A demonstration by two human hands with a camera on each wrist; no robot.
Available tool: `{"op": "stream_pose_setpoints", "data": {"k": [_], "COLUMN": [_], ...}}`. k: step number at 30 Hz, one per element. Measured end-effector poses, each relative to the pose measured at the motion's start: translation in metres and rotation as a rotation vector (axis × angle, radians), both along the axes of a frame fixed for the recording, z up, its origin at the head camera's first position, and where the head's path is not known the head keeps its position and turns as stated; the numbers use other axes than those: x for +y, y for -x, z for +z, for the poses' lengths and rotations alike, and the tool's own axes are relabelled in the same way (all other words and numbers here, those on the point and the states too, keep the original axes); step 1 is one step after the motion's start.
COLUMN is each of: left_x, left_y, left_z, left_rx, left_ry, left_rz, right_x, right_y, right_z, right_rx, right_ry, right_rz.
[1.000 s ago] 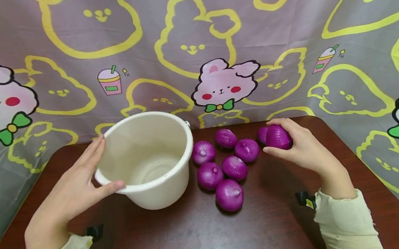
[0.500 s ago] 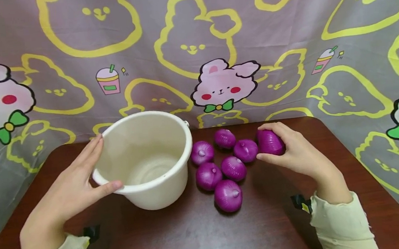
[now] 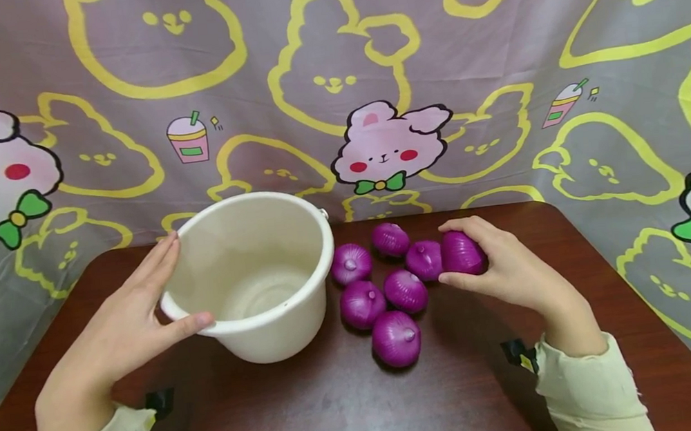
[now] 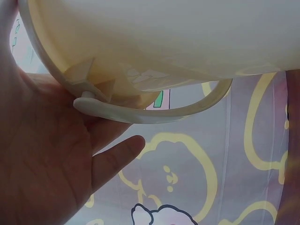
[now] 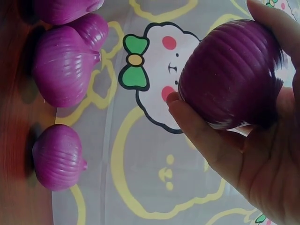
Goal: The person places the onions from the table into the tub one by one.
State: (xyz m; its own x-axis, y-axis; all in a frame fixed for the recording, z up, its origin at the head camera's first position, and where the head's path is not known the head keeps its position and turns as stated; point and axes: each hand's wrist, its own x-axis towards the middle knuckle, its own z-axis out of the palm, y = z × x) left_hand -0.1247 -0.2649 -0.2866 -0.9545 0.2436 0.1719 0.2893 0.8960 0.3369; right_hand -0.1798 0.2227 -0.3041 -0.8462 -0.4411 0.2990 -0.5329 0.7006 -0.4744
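Note:
My left hand [image 3: 109,328] rests against the left side of a white bucket [image 3: 293,321], fingers and thumb spread nearly straight along its rim. In the left wrist view that hand [image 4: 51,145] lies by the bucket's handle [image 4: 159,115], with one finger standing free. A purple onion [image 3: 463,254] is gripped by my right hand [image 3: 516,268], thumb in front and fingers behind. The right wrist view shows this onion [image 5: 229,75] between the thumb and fingers of the hand [image 5: 262,159]. Several other purple onions [image 3: 397,339] lie right of the bucket, one [image 3: 423,261] just left of the held onion.
The brown table [image 3: 339,410] has its back edge against a patterned cloth [image 3: 479,43]. More onions, one at the back [image 3: 390,239] and one beside the bucket [image 3: 351,264], stand between the bucket and my right hand.
My right hand has moved left with its onion, closer to the loose onions. The onion partly seen behind it earlier is now out of sight. My left hand stays at the bucket.

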Motion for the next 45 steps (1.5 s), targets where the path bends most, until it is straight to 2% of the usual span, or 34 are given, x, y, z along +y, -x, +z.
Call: {"op": "stream_pose_setpoints", "data": {"k": [14,23,28,36,45], "left_x": [0.0,0.001,0.002,0.003,0.004], "left_y": [0.0,-0.003,-0.003,-0.002,-0.001], "left_z": [-0.002,-0.003,-0.003,-0.002,-0.002], "left_rx": [0.016,0.011,0.023,0.008,0.024], "left_ry": [-0.007,0.003,-0.004,-0.01,-0.017], "left_rz": [-0.015,0.003,0.002,0.005,-0.008], "right_x": [-0.002,-0.007,-0.01,-0.015,-0.022], "right_y": [-0.002,-0.001,0.001,0.0,0.0], "right_z": [0.0,-0.002,-0.004,-0.001,0.004], "right_rx": [0.003,-0.011,0.008,0.025,0.014], "right_ry": [-0.012,0.005,0.001,-0.006,-0.008], "right_rz": [0.02,0.061,0.074,0.078,0.085]}}
